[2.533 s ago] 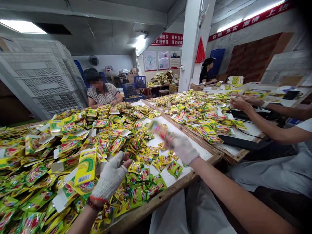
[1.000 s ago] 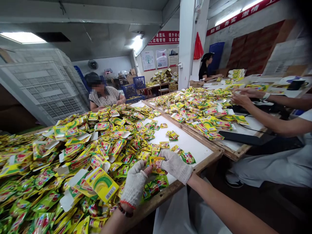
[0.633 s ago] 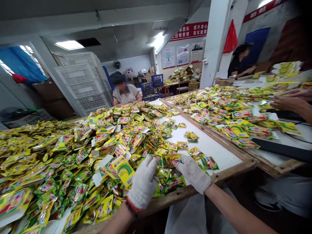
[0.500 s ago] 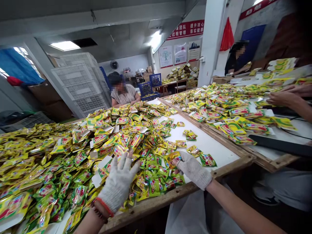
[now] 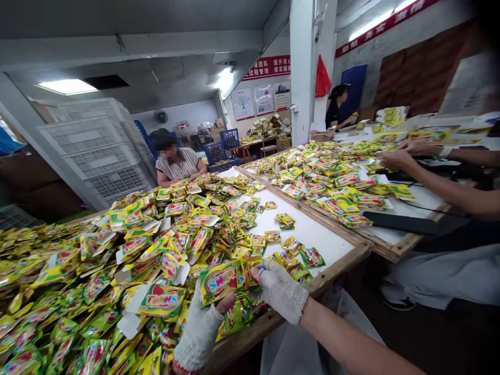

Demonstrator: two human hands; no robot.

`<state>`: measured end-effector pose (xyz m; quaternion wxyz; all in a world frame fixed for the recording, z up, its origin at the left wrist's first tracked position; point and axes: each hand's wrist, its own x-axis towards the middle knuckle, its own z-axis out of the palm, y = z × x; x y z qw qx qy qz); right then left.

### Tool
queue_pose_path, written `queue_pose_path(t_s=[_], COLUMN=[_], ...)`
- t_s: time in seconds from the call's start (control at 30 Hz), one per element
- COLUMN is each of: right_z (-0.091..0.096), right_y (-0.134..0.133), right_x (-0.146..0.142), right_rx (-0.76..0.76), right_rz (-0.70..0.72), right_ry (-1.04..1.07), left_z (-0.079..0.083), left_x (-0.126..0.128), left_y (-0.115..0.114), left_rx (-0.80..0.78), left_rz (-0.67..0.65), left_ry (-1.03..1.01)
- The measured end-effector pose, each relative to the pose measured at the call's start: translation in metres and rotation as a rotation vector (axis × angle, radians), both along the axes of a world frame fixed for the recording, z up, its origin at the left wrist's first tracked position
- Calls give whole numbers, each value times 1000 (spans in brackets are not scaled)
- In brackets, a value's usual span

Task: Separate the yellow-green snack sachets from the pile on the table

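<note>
Both my hands wear white knit gloves. My left hand (image 5: 201, 333) grips a flat green and yellow carton (image 5: 219, 282) from below, at the table's near edge. My right hand (image 5: 282, 290) pinches a small yellow sachet (image 5: 253, 271) and holds it against the carton's right end. Right below the carton lie several green sachets (image 5: 238, 315). A deep heap of yellow and green sachets and flat cartons (image 5: 117, 260) covers the left of the white, wood-edged table (image 5: 328, 240).
A second table (image 5: 394, 245) to the right holds more sachets; a person's bare arms (image 5: 425, 182) work there beside a black bar (image 5: 398, 223). One person sits across my table (image 5: 177, 164), another stands by the white pillar (image 5: 304, 73). White crates (image 5: 97, 151) are stacked at the left.
My left hand, spread open over the heap half a second ago, now grips a carton lifted from it. My right hand has brought its sachet to the carton's end.
</note>
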<state>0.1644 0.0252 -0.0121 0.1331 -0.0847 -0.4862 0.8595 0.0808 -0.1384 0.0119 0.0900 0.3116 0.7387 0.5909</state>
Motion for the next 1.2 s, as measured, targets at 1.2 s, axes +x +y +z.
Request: queue_pose_path(t_s=[1.2], right_z=[15], right_y=[34], right_x=[20], right_rx=[1380], right_rz=[-336], right_ry=[-288], left_z=[-16], left_x=[5], left_y=[24], left_rx=[-661], left_rz=[103], left_ry=[1066])
